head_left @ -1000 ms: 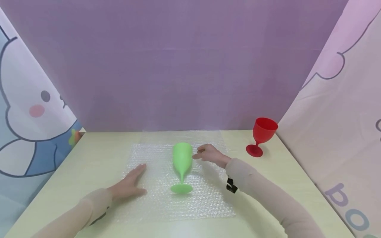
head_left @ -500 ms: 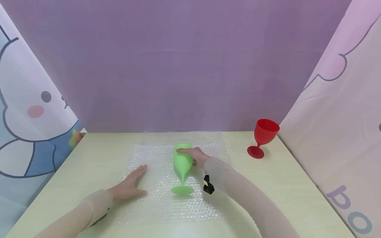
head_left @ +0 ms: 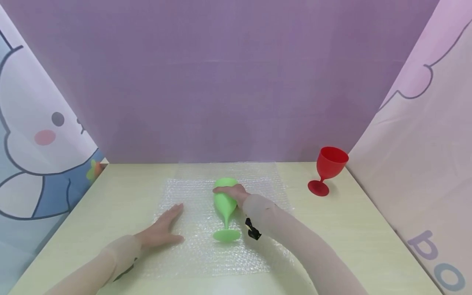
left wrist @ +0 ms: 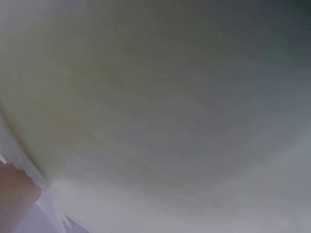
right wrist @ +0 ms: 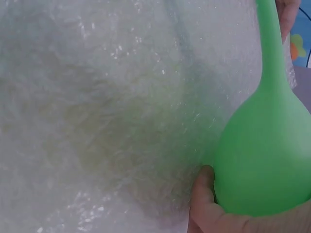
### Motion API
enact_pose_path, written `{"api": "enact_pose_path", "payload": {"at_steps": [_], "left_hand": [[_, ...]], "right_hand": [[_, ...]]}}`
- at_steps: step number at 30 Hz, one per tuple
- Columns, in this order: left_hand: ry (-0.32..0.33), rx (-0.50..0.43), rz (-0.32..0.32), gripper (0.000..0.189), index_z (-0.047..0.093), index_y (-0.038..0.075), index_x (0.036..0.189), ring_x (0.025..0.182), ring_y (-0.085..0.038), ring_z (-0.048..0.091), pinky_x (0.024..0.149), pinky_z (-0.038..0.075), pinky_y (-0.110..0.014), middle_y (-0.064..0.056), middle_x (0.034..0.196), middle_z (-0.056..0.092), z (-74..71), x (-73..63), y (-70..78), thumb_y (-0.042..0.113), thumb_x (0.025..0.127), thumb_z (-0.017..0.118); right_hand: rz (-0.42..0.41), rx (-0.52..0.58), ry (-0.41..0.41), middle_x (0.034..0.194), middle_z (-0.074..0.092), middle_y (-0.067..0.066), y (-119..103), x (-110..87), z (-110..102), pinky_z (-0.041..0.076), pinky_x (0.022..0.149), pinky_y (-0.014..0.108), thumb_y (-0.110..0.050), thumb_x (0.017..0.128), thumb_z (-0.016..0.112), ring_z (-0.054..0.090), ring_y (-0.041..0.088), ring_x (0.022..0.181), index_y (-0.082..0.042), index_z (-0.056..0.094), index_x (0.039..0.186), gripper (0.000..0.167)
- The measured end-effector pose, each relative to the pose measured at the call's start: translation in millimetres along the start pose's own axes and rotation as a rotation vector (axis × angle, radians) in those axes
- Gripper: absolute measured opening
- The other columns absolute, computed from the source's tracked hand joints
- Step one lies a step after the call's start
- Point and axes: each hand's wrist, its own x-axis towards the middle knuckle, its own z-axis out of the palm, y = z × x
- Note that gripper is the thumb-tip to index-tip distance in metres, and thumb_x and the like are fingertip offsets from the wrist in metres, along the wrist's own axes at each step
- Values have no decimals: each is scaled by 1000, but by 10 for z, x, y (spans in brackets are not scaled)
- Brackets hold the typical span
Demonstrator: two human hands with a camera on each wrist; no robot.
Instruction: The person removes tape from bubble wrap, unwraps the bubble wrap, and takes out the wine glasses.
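Observation:
A light green plastic goblet (head_left: 225, 205) lies on its side on a sheet of bubble wrap (head_left: 199, 258), its foot toward me. My right hand (head_left: 236, 192) grips the bowl from the right, with a finger stretched across the top. In the right wrist view the digits curl round the wide end of the goblet (right wrist: 267, 150), and the stem runs up and away. To the left, my left hand (head_left: 160, 232) rests spread at the wrap's left part, apart from the goblet. Only a bit of the left hand (left wrist: 17, 194) shows in the left wrist view.
A red goblet (head_left: 332, 163) stands upright at the back right of the pale table (head_left: 121, 184). Behind the table rises a purple panel (head_left: 221, 82). Printed cloths with cartoon figures hang at the left and right sides.
My right hand has moved left from beside the green goblet onto its bowl and taken hold of it. The left hand and the goblet have stayed in place.

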Motion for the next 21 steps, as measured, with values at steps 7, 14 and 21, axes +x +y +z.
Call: {"api": "enact_pose_path", "payload": {"at_steps": [7, 14, 21], "left_hand": [[-1, -24, -5, 102, 11, 1, 146, 138, -44, 4, 109, 1, -62, -24, 151, 6, -1, -18, 15, 38, 73, 71], [2, -26, 2, 101, 11, 0, 146, 137, -45, 4, 108, 1, -63, -25, 151, 6, -6, -31, 48, 37, 74, 71], [7, -22, 10, 100, 12, -2, 145, 137, -46, 5, 108, 2, -63, -26, 150, 7, -15, -45, 73, 36, 74, 71]], "right_hand": [[24, 26, -29, 106, 54, 13, 8, -8, -17, 51, 81, 37, -44, 61, 78, 54, 26, 91, 0, 39, 128, 90], [27, 68, -53, 107, 54, 14, 2, -6, -48, 53, 79, 34, -43, 62, 78, 55, 25, 91, 0, 38, 128, 89], [21, 39, -85, 106, 55, 13, 19, 12, -102, 52, 76, 34, -45, 60, 79, 56, 26, 91, 0, 38, 126, 90]]}}
